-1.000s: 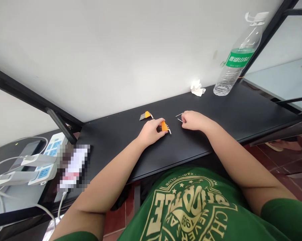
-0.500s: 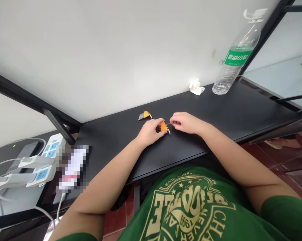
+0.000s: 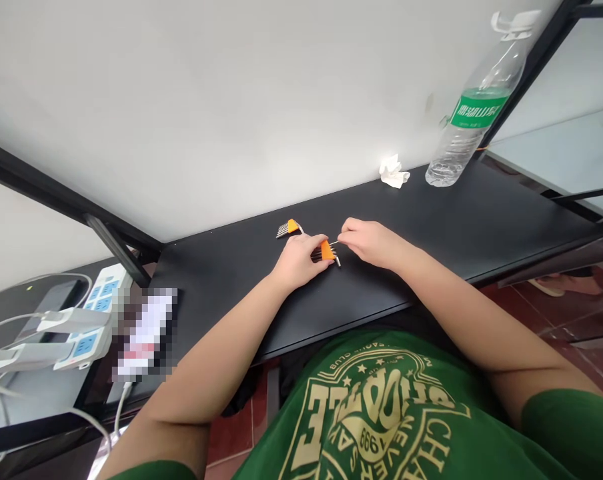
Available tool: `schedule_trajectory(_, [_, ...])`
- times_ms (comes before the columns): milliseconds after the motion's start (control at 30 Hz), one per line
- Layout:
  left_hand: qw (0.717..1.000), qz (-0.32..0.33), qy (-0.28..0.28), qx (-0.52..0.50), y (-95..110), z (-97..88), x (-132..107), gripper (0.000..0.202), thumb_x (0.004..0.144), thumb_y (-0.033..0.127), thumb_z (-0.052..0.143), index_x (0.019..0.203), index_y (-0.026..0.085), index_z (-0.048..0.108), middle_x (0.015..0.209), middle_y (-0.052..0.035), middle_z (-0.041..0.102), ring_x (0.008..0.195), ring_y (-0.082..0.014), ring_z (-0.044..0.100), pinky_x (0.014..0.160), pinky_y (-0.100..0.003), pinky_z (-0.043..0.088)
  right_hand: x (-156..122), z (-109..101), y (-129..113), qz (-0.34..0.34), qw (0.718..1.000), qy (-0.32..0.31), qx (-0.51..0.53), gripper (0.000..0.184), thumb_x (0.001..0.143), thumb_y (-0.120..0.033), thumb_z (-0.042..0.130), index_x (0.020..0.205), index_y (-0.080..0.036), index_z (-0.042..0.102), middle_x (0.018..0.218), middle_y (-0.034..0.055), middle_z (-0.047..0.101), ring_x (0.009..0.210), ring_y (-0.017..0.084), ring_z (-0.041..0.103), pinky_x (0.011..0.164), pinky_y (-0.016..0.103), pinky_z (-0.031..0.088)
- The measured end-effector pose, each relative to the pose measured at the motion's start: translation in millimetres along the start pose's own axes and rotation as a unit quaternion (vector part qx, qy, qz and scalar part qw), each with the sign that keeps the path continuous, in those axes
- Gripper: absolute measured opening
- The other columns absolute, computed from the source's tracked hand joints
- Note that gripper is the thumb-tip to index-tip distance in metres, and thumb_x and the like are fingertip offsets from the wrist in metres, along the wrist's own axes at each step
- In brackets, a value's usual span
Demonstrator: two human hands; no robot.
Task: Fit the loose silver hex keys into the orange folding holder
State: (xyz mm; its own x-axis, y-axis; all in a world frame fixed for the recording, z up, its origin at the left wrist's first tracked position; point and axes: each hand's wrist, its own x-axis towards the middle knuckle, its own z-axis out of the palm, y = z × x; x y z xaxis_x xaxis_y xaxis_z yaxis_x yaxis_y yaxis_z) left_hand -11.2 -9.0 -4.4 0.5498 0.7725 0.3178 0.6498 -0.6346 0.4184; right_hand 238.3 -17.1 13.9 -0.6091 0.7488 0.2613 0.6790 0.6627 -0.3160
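Observation:
My left hand (image 3: 300, 261) is closed around an orange hex key holder (image 3: 327, 251), thumb and fingers pinching its two ends. Several metal hex keys stick out of this holder, their bent ends toward the right. Just right of it, my right hand (image 3: 364, 239) pinches a thin hex key (image 3: 334, 242) whose other end reaches the holder's upper part; whether it sits inside a slot I cannot tell. Behind my left hand, a second orange hex key set (image 3: 292, 227) lies on the black tabletop (image 3: 221, 267) with its silver keys spread to the left.
A crumpled tissue (image 3: 393, 172) lies by the wall, beside a large clear bottle (image 3: 459, 133) with a green label. At left are a white power strip (image 3: 99, 307) with plugged-in chargers and cables, and a blurred-out device (image 3: 144, 337). Black frame bars (image 3: 116, 250) rise at both sides.
My right hand has tilted and risen slightly, turning the thin hex key's outer end upward. My left hand keeps its hold on the orange holder.

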Motion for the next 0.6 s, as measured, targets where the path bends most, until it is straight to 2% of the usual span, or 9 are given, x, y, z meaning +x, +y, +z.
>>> schedule_trajectory(100, [1.000,0.007,0.000,0.010,2.9,-1.1,1.1,0.045,0.082,0.032,0.081,0.124,0.021,0.067,0.106,-0.0070,0.075,0.098,-0.0261,0.069,0.096,-0.042,0.051,1.8,4.3,-6.2,-0.020,1.000,0.008,-0.018,0.031,0.100,-0.012,0.041,0.102,-0.021,0.071,0.112,0.0084,0.064,0.078,0.018,0.053,0.071,0.031,0.039])
schedule_trajectory(233, [0.999,0.028,-0.016,0.007,8.7,-1.4,1.7,0.037,0.084,0.031,0.078,0.119,0.022,0.069,0.099,-0.0044,0.076,0.095,-0.0252,0.069,0.096,-0.042,0.050,7.8,11.8,-12.6,-0.044,0.989,0.035,0.135,0.019,0.094,-0.011,0.048,0.099,-0.021,0.063,0.106,0.0073,0.062,0.083,0.018,0.057,0.075,0.030,0.046])
schedule_trajectory(300, [0.999,0.033,-0.018,0.001,10.1,-1.2,1.5,0.036,0.084,0.032,0.078,0.118,0.023,0.069,0.096,-0.0033,0.075,0.093,-0.0248,0.069,0.096,-0.041,0.050,10.3,13.7,-11.6,-0.029,0.977,0.045,0.206,0.018,0.089,-0.009,0.050,0.099,-0.021,0.058,0.100,0.0051,0.061,0.082,0.018,0.058,0.074,0.030,0.048])
schedule_trajectory(367, [0.999,0.033,-0.009,-0.003,9.5,-0.8,1.0,0.039,0.084,0.034,0.079,0.120,0.023,0.068,0.097,-0.0038,0.075,0.094,-0.0248,0.069,0.097,-0.042,0.050,11.1,13.0,-5.0,0.002,0.973,0.052,0.227,0.018,0.087,-0.010,0.052,0.099,-0.022,0.057,0.097,0.0037,0.061,0.081,0.018,0.059,0.074,0.030,0.049])
schedule_trajectory(433, [1.000,0.029,0.003,-0.005,7.6,-0.2,0.4,0.044,0.084,0.036,0.081,0.124,0.023,0.067,0.099,-0.0048,0.075,0.094,-0.0248,0.069,0.097,-0.042,0.051,9.9,9.9,8.0,0.044,0.979,0.064,0.186,0.015,0.088,-0.013,0.053,0.099,-0.021,0.060,0.100,0.0046,0.062,0.081,0.018,0.060,0.076,0.031,0.049])
schedule_trajectory(500, [1.000,0.019,0.004,-0.006,5.3,0.4,-0.1,0.046,0.083,0.037,0.081,0.124,0.023,0.067,0.099,-0.0049,0.074,0.092,-0.0243,0.069,0.095,-0.041,0.052,7.7,6.2,25.6,0.095,0.988,0.075,0.097,0.013,0.091,-0.017,0.056,0.099,-0.019,0.066,0.106,0.0073,0.063,0.082,0.019,0.061,0.079,0.033,0.049])
schedule_trajectory(600, [1.000,0.003,-0.005,-0.015,3.3,0.9,-0.2,0.044,0.084,0.038,0.080,0.124,0.025,0.066,0.101,-0.0043,0.074,0.089,-0.0236,0.070,0.090,-0.040,0.055,4.7,2.6,51.3,0.168,0.985,0.043,-0.003,0.019,0.094,-0.021,0.059,0.106,-0.020,0.074,0.113,0.0092,0.063,0.088,0.021,0.063,0.082,0.035,0.050])
